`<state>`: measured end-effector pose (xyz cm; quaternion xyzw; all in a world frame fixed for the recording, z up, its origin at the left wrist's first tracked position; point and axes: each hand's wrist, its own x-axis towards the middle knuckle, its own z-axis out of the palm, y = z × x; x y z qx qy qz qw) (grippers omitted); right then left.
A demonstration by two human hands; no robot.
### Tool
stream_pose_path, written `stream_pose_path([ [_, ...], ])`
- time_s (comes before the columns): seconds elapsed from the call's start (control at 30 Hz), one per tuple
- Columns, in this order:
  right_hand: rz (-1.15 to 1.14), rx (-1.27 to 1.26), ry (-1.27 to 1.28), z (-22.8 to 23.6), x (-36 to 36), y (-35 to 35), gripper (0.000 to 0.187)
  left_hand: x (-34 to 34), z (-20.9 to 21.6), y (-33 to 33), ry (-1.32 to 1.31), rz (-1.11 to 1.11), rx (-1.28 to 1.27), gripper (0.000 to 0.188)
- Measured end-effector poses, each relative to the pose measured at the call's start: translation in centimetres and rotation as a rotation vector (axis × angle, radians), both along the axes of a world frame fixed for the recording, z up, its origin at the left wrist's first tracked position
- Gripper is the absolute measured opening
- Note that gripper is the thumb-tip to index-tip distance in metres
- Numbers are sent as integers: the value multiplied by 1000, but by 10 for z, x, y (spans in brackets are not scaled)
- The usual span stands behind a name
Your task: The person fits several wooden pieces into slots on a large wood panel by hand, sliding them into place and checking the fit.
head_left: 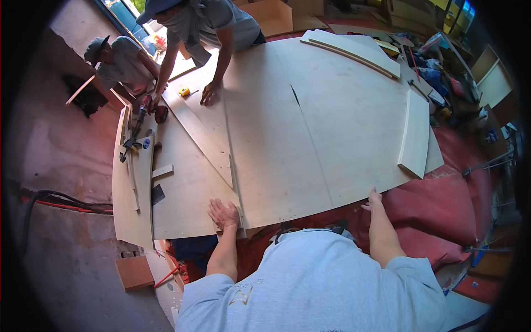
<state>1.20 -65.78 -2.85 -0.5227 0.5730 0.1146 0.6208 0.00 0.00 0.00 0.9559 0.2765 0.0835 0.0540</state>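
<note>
Head view, clock centred on the view: panel (282,149) lies flat across the middle, near edge along 6. Left hand (223,214) at 7: palm down, fingers spread, on the wood just left of the seam (228,133). Right hand (373,199) at 4 is on the near edge, thumb up; can't tell if it's gripping. Co-worker (199,25) at 11 has one hand by the drill (142,110) at 10, the other hand (210,93) on the wood. Tape measure (184,92) sits between. Status, my read: partway. Done: panel laid out, strip (193,130) lying on it at 10, clamp (130,144) placed on the curved board (133,216) at 9. Left: stack (354,52) at 1 and board (416,133) at 2–3 look loose. Can't tell if the seam or strip is fastened; drill bit contact unclear too.
</note>
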Motion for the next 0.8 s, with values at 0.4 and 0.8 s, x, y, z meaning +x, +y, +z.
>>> stream_pose_path([
  [0.4, 47, -55, 26, -8, -6, -22, 78, -4, -2, -12, -34, 18, -87, 75],
  [0.8, -177, -151, 98, -69, 40, 2, 63, -6, -2, -9, -99, -3, -85, 72],
])
